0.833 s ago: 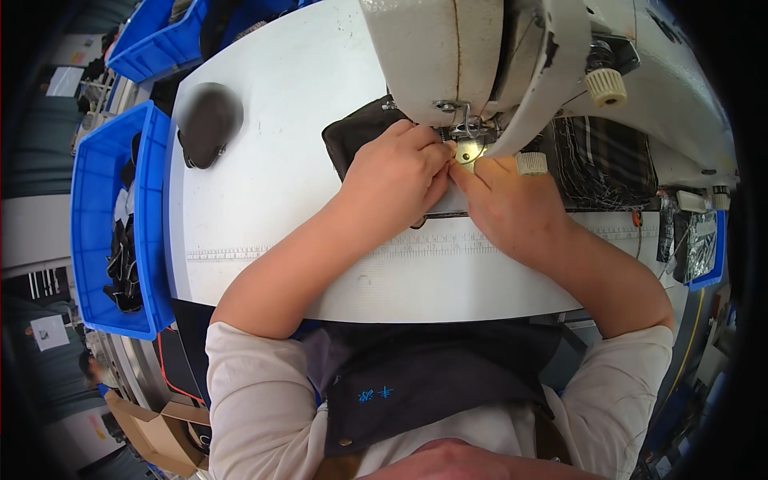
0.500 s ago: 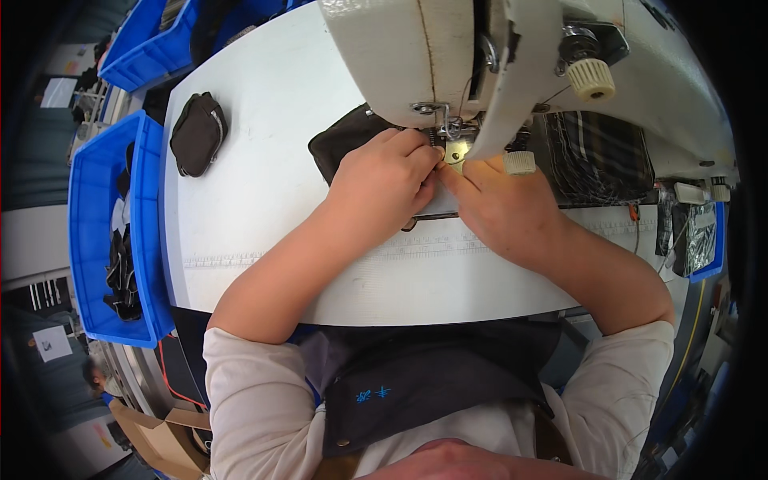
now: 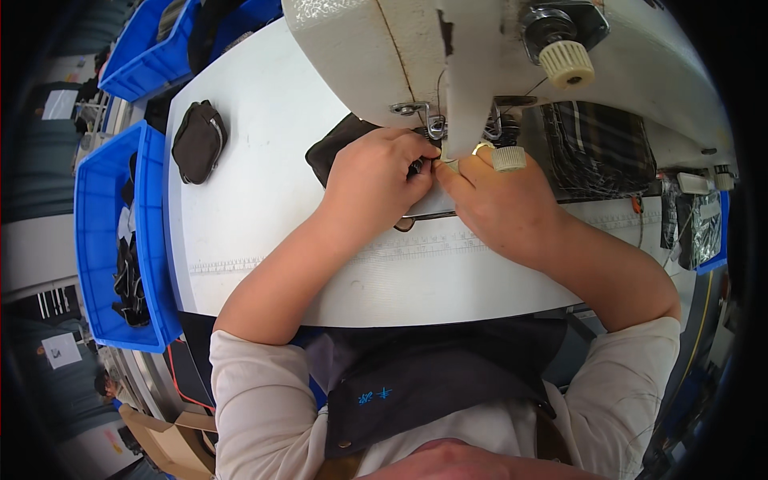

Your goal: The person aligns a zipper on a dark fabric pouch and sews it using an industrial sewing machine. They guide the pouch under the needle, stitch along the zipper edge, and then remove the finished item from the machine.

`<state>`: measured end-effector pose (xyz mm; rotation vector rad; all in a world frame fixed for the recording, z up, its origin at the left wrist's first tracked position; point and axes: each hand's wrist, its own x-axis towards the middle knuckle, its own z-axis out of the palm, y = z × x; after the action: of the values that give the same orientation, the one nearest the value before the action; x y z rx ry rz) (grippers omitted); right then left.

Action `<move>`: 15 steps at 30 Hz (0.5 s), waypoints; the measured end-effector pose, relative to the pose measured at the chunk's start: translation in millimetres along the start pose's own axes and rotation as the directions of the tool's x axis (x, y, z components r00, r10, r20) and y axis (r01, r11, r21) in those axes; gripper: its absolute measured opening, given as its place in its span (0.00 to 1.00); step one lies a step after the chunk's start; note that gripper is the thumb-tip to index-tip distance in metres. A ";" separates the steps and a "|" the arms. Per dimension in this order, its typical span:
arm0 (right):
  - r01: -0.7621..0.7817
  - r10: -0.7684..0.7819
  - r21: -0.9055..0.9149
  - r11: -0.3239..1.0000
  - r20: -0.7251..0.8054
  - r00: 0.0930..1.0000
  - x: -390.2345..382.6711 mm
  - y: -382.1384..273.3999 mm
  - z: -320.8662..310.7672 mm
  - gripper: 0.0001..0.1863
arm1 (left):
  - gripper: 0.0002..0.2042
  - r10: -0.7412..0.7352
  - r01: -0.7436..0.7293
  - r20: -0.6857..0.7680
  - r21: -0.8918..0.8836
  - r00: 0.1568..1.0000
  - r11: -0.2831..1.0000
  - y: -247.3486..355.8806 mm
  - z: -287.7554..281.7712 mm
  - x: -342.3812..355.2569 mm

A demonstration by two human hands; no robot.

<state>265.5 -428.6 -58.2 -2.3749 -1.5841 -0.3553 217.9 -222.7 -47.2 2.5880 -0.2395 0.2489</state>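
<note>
At the needle area of a white sewing machine (image 3: 360,56), both my hands meet with their fingertips almost touching. My left hand (image 3: 374,178) is closed in a pinch on a dark fabric piece (image 3: 340,144), which spreads out behind it on the table. A bit of dark material shows between the thumb and forefinger. My right hand (image 3: 508,200) is closed too, its fingers bent in beside the presser foot area. What those fingers grip is hidden by the hand and a white machine part in front.
A dark zippered pouch (image 3: 199,142) lies on the white table (image 3: 264,216) at left. Beside the table stands a blue bin (image 3: 164,240) with dark pieces inside. Stacked dark fabric panels (image 3: 600,148) lie right of the needle. A printed ruler strip (image 3: 416,246) crosses the table.
The view has shifted slightly, so the machine head appears lower and further left. My hands stay near the needle; the gap between my left thumb and forefinger now shows dark material.
</note>
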 end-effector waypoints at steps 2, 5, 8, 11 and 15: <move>-0.009 0.009 -0.019 1.000 0.008 1.000 0.5 -0.5 -1.8 0.14 | 0.07 0.020 -0.020 -0.009 0.030 1.000 0.999 2.3 -1.4 -1.6; 0.011 -0.012 -0.018 1.000 -0.014 1.000 1.4 0.8 -2.2 0.12 | 0.08 0.086 -0.086 -0.001 0.070 0.996 0.994 -0.3 -2.2 -1.5; -0.009 0.007 -0.054 0.998 -0.034 0.999 1.4 0.8 0.9 0.12 | 0.09 0.103 -0.103 0.004 0.081 0.995 0.991 0.1 -3.3 0.8; -0.024 0.022 -0.070 0.997 -0.032 0.999 1.3 3.7 3.7 0.15 | 0.09 0.111 -0.109 -0.024 0.070 0.994 0.992 -2.6 -0.9 1.4; -0.020 0.016 -0.072 0.997 -0.050 0.999 2.6 2.9 1.1 0.18 | 0.09 0.082 -0.082 -0.047 -0.001 0.996 0.997 -6.3 1.6 0.4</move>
<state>269.2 -427.1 -58.5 -2.4129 -1.5521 -0.4719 219.8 -218.2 -51.5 2.5693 -0.3299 0.3380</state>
